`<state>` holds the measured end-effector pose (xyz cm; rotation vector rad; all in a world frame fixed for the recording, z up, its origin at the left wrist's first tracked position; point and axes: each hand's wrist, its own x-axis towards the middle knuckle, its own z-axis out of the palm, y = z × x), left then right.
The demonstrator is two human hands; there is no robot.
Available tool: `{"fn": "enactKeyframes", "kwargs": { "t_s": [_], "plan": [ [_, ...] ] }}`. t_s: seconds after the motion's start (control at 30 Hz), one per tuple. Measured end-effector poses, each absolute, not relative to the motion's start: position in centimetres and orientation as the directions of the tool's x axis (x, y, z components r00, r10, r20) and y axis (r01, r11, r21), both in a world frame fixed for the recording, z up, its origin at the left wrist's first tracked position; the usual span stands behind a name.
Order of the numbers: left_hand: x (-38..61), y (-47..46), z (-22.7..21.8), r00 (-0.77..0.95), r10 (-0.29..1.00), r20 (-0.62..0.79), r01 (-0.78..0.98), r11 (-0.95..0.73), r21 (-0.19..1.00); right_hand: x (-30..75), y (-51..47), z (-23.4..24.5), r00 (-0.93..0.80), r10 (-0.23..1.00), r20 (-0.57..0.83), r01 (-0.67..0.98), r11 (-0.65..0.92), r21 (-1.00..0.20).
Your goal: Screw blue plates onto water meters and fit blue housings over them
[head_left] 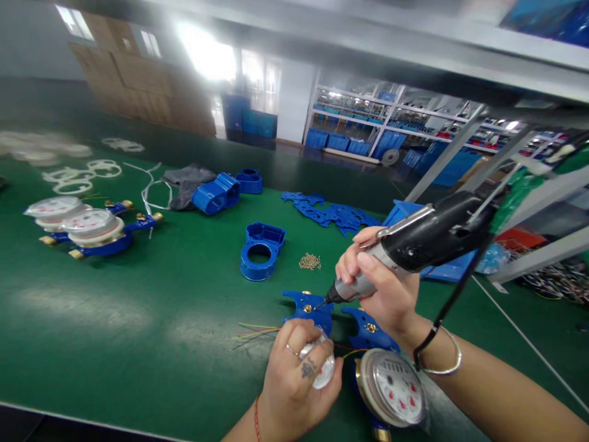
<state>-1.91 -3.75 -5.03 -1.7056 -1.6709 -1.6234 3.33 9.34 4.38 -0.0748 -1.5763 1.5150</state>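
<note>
My right hand (384, 288) is wrapped round a black and grey electric screwdriver (414, 236). Its bit points down to the left, at a blue bracket plate (322, 316) with brass fittings; whether the tip touches cannot be told. My left hand (299, 380) grips a round, clear-faced meter dial (326, 368) at the plate's near edge, its fingers partly covering it. Thin coloured wires (257, 330) stick out left of that hand. A second blue plate (368, 328) lies to the right, partly behind my right wrist. Nearer me is a water meter (396, 387) with a white dial.
Beyond my hands are a small pile of brass-coloured screws (310, 261), an open blue housing (260, 261) and stacked flat blue parts (331, 215). More water meters (92, 227), white rings (73, 186) and a grey cloth (186, 183) lie left. A metal frame (529, 252) stands right.
</note>
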Motion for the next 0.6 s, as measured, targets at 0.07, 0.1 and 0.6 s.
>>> {"fn": "enactKeyframes", "kwargs": {
  "t_s": [0.07, 0.1, 0.6],
  "plan": [
    [-1.9, -3.8, -5.1, -0.283, 0.533, 0.797, 0.812, -0.309, 0.495, 3.2, 9.3, 4.3, -0.584, 0.6, 0.546, -0.516, 0.245, -0.821],
    [-1.9, -3.8, -5.1, -0.281, 0.532, 0.799, 0.812, -0.311, 0.493, 3.2, 9.3, 4.2, -0.588, 0.597, 0.546, -0.511, 0.248, -0.823],
    [-1.9, -3.8, -5.2, -0.28, 0.544, 0.791, 0.806, -0.314, 0.502, 1.3, 7.7, 5.1, -0.572, 0.649, 0.502, -0.372, 0.34, -0.863]
  ]
}}
